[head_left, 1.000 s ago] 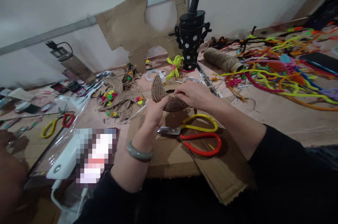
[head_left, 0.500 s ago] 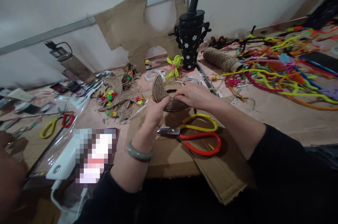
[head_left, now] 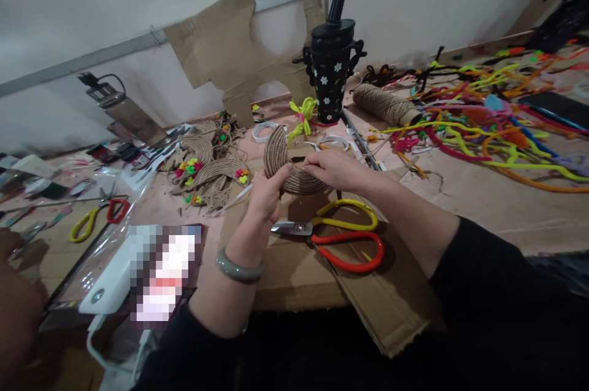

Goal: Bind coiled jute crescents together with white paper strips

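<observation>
Between my hands is a curved, crescent-shaped piece covered in rows of brown twine. My left hand grips its lower left side, with the thumb lying on the rows. At its upper right edge, the fingers of my right hand are pinched together on the piece; what exactly lies between the fingertips is hidden. Just below my hands, scissors with one yellow and one red handle rest on a cardboard sheet, blades pointing left.
Twine crescents with coloured knots lie left of centre. Behind stand a black flowered cup and a twine spool. Colourful pipe cleaners spread at right. A phone, power bank, second scissors and another person's hand are at left.
My hands keep their hold on the twine piece, with the left hand and wrist shifted very slightly left. Otherwise the scene looks the same.
</observation>
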Motion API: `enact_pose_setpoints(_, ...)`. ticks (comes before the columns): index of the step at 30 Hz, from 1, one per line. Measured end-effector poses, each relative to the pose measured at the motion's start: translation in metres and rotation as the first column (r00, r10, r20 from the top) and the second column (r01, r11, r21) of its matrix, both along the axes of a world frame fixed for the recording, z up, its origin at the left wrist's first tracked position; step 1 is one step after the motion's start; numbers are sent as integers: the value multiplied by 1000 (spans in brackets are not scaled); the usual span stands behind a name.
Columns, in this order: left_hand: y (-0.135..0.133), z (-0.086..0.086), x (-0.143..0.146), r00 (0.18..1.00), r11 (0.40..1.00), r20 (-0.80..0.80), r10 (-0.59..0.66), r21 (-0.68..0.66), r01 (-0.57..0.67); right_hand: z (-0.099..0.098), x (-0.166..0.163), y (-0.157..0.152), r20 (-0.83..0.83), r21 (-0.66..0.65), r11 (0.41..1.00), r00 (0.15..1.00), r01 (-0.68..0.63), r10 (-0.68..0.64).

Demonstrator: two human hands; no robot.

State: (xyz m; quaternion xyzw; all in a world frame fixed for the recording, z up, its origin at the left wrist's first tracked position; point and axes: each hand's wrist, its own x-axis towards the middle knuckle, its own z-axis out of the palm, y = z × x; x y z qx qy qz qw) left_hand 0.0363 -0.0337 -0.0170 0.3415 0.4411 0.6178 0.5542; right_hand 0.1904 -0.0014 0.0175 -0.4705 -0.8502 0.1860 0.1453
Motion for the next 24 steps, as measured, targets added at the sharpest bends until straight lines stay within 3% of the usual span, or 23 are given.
enact_pose_setpoints(6,-3,-3,10,987,994,128,-93,-45,100,-4,-8,-4,-169,-6,996,982,84,-83)
enact_pose_setpoints(12,-1,-6,10,985,993,172,-16,-109,35,-11,-12,-4,-210,-16,998,976,58,-60)
enact_pose_setpoints(16,-1,-1,8,981,992,191,20,-124,4,-8,-3,1,-210,55,996,976,66,-53)
enact_pose_setpoints(24,0,3,4,977,991,204,60,-130,-34,-6,8,6,-194,29,996,977,-86,90)
